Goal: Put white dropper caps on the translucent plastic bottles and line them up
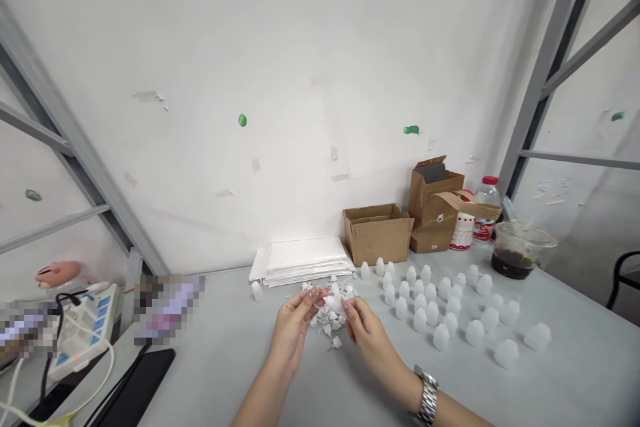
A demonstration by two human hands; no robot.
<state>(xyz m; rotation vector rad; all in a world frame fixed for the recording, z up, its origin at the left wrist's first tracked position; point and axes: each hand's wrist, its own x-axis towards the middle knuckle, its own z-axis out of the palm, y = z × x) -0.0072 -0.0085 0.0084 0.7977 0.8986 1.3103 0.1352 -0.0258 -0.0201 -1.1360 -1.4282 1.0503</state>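
Over a pile of small white pieces with thin cords [329, 328], both of my hands are raised close together. With fingertips pinched, my right hand [367, 323] grips a small white plastic piece [334, 305]. The thumb and forefinger of my left hand [295, 313] close at the other end of that piece, near a thin white loop; what exactly lies between them is too small to tell. Several frosted white domed caps [420, 319] stand in loose rows to the right of my hands. One more white cap [257, 291] sits alone on the left.
Behind the pile lies a stack of white flat sheets [305, 260]. An open cardboard box [377, 240], a brown paper bag [433, 213], a bottle [487, 207] and a lidded tub of dark liquid [515, 260] stand at the back right. At left are a power strip [85, 333] and a black object [137, 390].
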